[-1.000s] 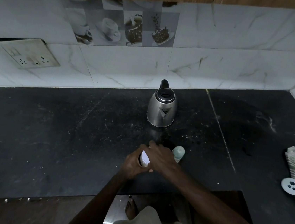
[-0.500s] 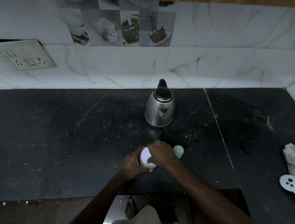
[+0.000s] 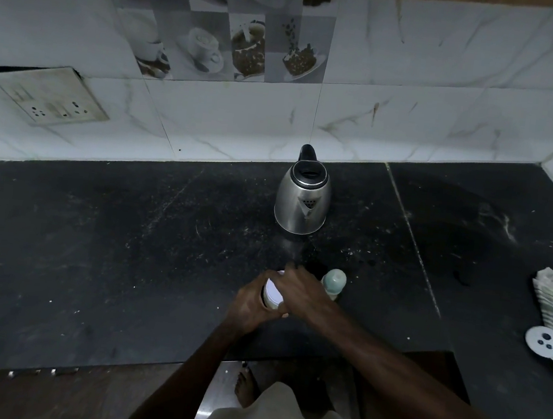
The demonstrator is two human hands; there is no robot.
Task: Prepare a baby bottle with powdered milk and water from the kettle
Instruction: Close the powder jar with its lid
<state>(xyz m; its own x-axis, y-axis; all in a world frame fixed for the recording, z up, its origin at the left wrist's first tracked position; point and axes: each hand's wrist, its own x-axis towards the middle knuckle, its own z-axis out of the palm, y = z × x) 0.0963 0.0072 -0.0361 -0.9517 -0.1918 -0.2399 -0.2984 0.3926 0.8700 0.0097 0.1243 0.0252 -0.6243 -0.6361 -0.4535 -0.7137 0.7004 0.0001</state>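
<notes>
Fig. 1: my left hand (image 3: 250,304) wraps the powder jar (image 3: 274,302), probably light and smooth, above the counter (image 3: 124,261) beside the baby bottle (image 3: 334,283), while my right hand (image 3: 300,291) pinches its white lid (image 3: 273,287) at the rim.

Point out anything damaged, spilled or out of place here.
The socket plate on the wall at left hangs tilted out of its recess, a dark gap showing behind it. Pale specks and dark drops are scattered on the counter in front of the kettle.
</notes>
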